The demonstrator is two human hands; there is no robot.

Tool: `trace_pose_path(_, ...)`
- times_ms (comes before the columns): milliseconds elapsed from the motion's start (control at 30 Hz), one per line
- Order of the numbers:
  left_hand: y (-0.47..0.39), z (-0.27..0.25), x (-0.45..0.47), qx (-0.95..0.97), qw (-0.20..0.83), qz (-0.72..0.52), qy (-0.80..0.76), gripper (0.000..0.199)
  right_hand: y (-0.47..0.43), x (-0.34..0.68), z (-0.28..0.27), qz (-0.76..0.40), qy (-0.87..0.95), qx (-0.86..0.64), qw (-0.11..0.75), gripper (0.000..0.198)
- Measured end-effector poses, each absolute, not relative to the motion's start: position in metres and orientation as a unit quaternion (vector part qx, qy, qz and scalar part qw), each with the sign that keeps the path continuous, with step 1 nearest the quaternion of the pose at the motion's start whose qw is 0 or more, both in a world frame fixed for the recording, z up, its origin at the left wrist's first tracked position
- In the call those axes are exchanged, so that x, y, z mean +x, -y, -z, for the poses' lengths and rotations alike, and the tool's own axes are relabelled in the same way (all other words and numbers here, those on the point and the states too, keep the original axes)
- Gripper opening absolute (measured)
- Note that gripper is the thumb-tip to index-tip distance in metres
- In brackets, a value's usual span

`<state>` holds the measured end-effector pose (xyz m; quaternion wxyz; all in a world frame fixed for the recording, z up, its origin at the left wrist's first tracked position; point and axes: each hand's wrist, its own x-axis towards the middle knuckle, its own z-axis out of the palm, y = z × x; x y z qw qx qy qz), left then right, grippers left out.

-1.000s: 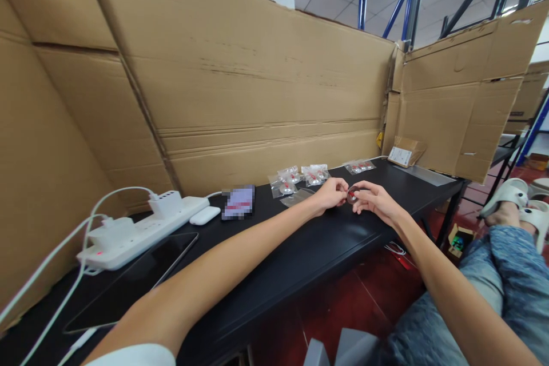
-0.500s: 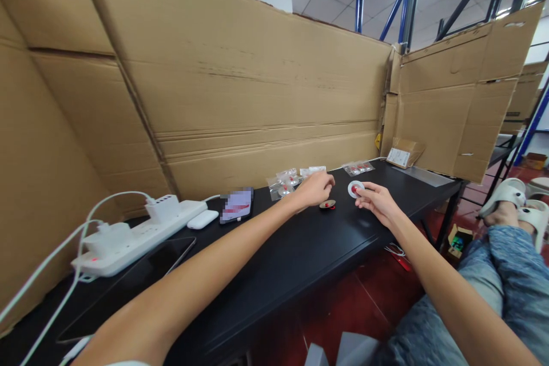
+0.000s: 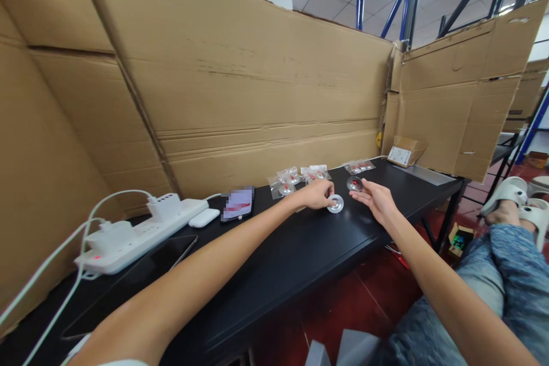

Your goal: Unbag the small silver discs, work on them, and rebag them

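Cardboard panels (image 3: 257,74) box you in at the back and both sides, probably as a screen from the rest of the room. Black worktop (image 3: 283,251) carries everything here. Dark tablet (image 3: 132,283) lies flat at your left, partly behind your arm. White power strip (image 3: 146,237) sits just beyond it, likely kept at that end so its cables stay out of your working area. Small brown parcel (image 3: 405,151) leans by the right panel, seemingly parked aside. Your left hand (image 3: 318,194) and right hand (image 3: 377,200) are near each other over the middle, well within reach of the bagged pieces. Phone (image 3: 237,204) lies left of them, white case (image 3: 204,217) just beside it. Clear bags with red-marked round pieces sit along the back: left bags (image 3: 282,189), middle bags (image 3: 316,173) partly behind your left hand, right bags (image 3: 359,166) apart; pushed back, I'd judge, to leave you room in front. Smallest, the discs: left fingers are closed in a pinch on the near side of a pale-rimmed disc (image 3: 337,206), low over the worktop, can't tell if touching. Right fingers grip the red-centred disc (image 3: 354,184) at its edge, thumb above, others reaching under, gap only disc-thin; an edge hold presumably suits something that flat and keeps its face uncovered.
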<state>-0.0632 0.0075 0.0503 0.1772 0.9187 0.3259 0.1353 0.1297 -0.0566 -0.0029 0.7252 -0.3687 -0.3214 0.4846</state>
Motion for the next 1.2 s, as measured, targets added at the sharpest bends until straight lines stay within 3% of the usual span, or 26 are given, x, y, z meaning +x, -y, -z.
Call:
trace_pose_path(233,0.007,-0.042,-0.046,0.733,0.497,-0.269,-0.378,0.022,0.058,0.128,0.003,-0.450,0.329,-0.360,0.748,0.026)
trace_pose_path(367,0.013,-0.031,-0.036,0.619,0.600,-0.320,-0.394,0.015,0.057,0.127,0.005,-0.430,0.355,-0.369,0.744,0.027)
trace_pose_path(700,0.019,-0.013,-0.023,0.517,0.663,-0.394,-0.372,0.010,0.054,0.127,0.009,-0.286,0.465,-0.447,0.708,0.032)
trace_pose_path(933,0.023,-0.011,-0.019,0.501,0.668,-0.440,-0.330,0.014,0.059,0.126,0.006,-0.251,0.514,-0.434,0.696,0.042)
trace_pose_path(1200,0.024,-0.012,-0.023,0.494,0.727,-0.412,-0.239,0.022,0.059,0.124,0.007,-0.189,0.563,-0.479,0.646,0.029)
